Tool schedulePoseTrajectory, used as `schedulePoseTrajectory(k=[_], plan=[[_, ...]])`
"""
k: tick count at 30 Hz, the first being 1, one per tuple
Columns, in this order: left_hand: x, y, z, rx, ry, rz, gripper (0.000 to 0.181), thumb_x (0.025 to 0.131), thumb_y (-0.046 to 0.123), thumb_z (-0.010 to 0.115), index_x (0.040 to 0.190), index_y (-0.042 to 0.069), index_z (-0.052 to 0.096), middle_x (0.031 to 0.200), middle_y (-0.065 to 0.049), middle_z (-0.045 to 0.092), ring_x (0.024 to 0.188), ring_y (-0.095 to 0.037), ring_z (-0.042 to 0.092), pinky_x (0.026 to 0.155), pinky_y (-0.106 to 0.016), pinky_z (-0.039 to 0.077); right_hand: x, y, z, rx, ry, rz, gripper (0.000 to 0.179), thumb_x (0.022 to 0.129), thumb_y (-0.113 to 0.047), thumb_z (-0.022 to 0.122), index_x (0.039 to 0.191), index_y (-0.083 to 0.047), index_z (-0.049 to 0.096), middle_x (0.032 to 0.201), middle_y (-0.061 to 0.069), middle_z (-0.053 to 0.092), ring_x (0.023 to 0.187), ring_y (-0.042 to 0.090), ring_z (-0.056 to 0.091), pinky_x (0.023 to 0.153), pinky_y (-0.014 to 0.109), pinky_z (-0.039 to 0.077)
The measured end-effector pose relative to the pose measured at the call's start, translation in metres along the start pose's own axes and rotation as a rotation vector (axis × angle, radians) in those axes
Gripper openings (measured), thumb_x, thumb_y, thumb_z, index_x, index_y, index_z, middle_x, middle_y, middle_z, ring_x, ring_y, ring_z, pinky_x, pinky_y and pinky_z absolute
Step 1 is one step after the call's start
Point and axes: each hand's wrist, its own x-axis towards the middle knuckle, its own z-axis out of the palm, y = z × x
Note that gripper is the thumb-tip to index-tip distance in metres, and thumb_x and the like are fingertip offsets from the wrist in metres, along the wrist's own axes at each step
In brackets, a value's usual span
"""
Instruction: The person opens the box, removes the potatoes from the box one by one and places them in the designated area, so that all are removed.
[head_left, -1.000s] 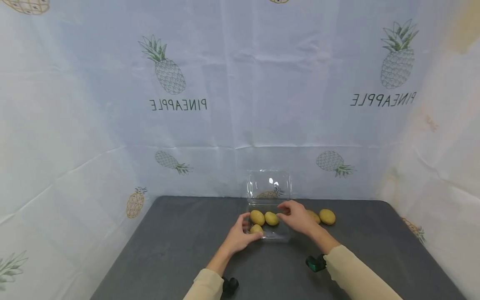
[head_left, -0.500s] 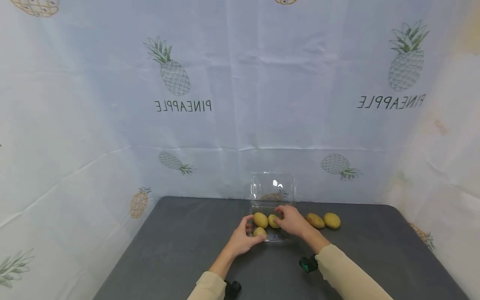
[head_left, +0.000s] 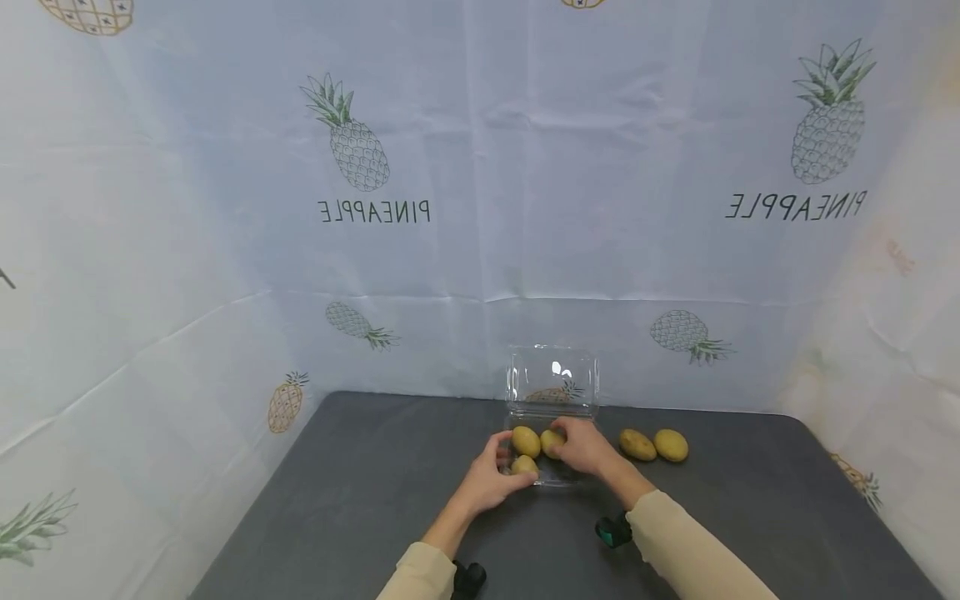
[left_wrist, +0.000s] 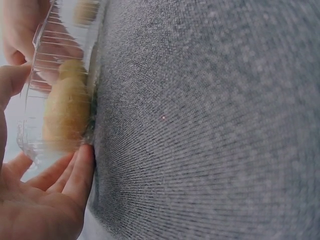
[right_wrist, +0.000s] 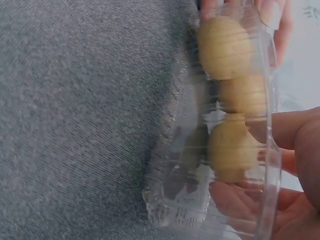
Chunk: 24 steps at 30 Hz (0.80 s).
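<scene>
A clear plastic clamshell container stands on the table with its lid raised at the back. Inside are a potato at the back left, another at the front left and a third potato towards the middle. My left hand grips the container's left side, thumb at the front rim; in the left wrist view its fingers spread along the outer wall. Reaching in over the right side, my right hand holds the third potato, with thumb and fingers around it in the right wrist view.
Two more potatoes lie right of the container, a browner potato and a yellow potato. The dark grey table meets a pineapple-print curtain at the back and sides. Black wrist devices show below both hands.
My right hand has moved left and down into the container, and its fingers have come around the middle potato. The left hand keeps its grip. The head view has shifted slightly.
</scene>
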Motion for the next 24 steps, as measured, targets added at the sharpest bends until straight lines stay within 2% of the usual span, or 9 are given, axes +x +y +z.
schedulePoseTrajectory(k=[10, 16, 24], plan=[[-0.002, 0.002, 0.004, 0.009, -0.003, -0.006, 0.084, 0.085, 0.035, 0.082, 0.152, 0.01, 0.039, 0.133, -0.019, 0.057, 0.122, -0.036, 0.058, 0.093, -0.055, 0.05, -0.004, 0.004, 0.01, -0.098, 0.027, 0.002, 0.032, 0.087, -0.017, 0.079, 0.114, -0.004, 0.071, 0.103, 0.01, 0.068, 0.09, 0.023, 0.063, 0.078, 0.045, 0.054], [-0.001, 0.002, 0.003, 0.004, -0.001, 0.002, 0.083, 0.086, 0.034, 0.082, 0.153, 0.01, 0.039, 0.136, -0.021, 0.055, 0.123, -0.037, 0.056, 0.094, -0.056, 0.049, -0.008, 0.004, 0.004, -0.033, 0.061, -0.028, 0.028, 0.082, -0.014, 0.081, 0.108, -0.004, 0.074, 0.097, 0.006, 0.065, 0.088, 0.02, 0.061, 0.078, 0.043, 0.054], [-0.002, 0.0, 0.0, -0.01, 0.003, 0.005, 0.083, 0.085, 0.033, 0.083, 0.153, 0.01, 0.039, 0.135, -0.021, 0.055, 0.124, -0.038, 0.056, 0.093, -0.055, 0.05, -0.018, -0.002, -0.01, 0.049, 0.066, -0.071, 0.032, 0.078, -0.009, 0.075, 0.11, -0.005, 0.074, 0.097, 0.003, 0.062, 0.088, 0.019, 0.059, 0.078, 0.042, 0.053]])
